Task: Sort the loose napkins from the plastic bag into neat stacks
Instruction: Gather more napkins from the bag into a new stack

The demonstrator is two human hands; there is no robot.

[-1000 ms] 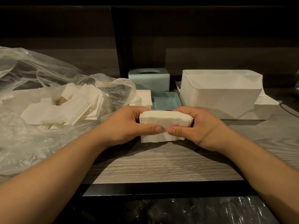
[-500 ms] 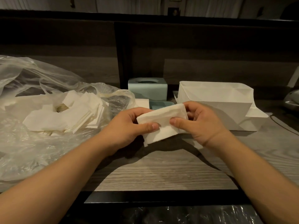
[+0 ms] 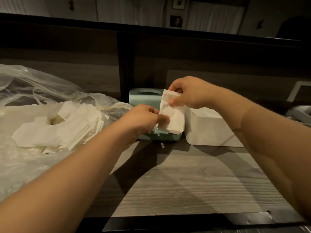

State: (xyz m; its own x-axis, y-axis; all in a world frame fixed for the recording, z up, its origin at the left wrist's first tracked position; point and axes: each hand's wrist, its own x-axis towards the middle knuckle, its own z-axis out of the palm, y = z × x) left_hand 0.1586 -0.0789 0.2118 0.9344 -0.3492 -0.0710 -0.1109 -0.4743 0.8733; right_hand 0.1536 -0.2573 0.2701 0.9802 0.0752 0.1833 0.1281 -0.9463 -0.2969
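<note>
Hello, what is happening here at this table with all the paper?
A person is sorting napkins. Both hands hold one small stack of napkins on end above the teal tray: the right hand pinches its top, the left hand grips its lower edge. More loose napkins lie in the open plastic bag at the left. A white bin stands at the right.

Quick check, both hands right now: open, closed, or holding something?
Left hand: closed, pinching the lower edge of the napkin stack.
Right hand: closed, gripping the top of the same napkin stack.
</note>
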